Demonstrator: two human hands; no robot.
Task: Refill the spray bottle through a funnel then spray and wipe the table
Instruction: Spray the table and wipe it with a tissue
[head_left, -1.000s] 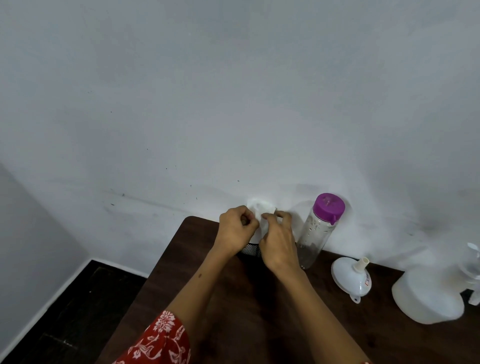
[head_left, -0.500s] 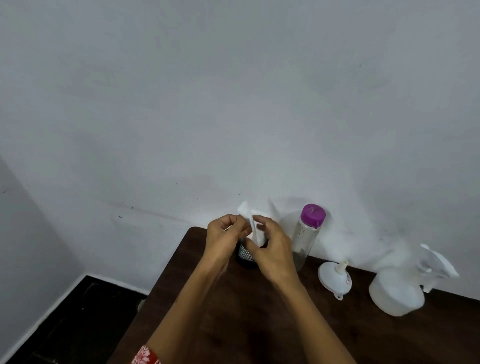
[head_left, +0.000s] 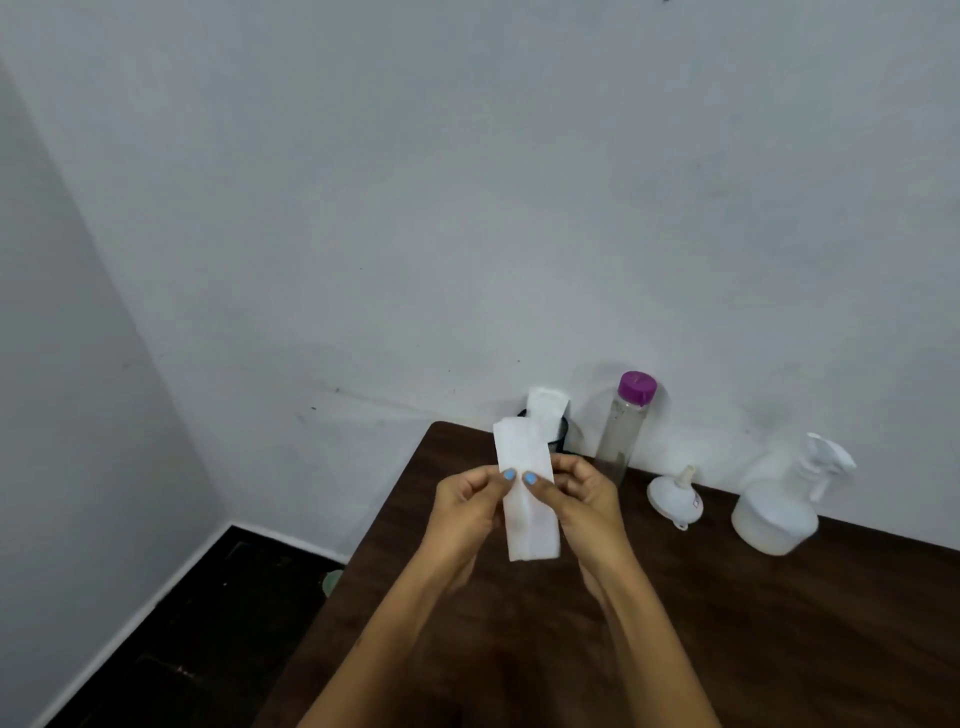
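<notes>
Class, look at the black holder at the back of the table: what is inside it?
A white tissue sticks up out of the black holder. How many more tissues sit below cannot be seen: the folded tissue held in both hands covers most of the holder.

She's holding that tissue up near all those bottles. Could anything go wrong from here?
Possibly. Both hands, left hand and right hand, only pinch the thin tissue, so it might tear. The tall bottle stands just behind her right hand, so a careless reach could tip it.
</notes>
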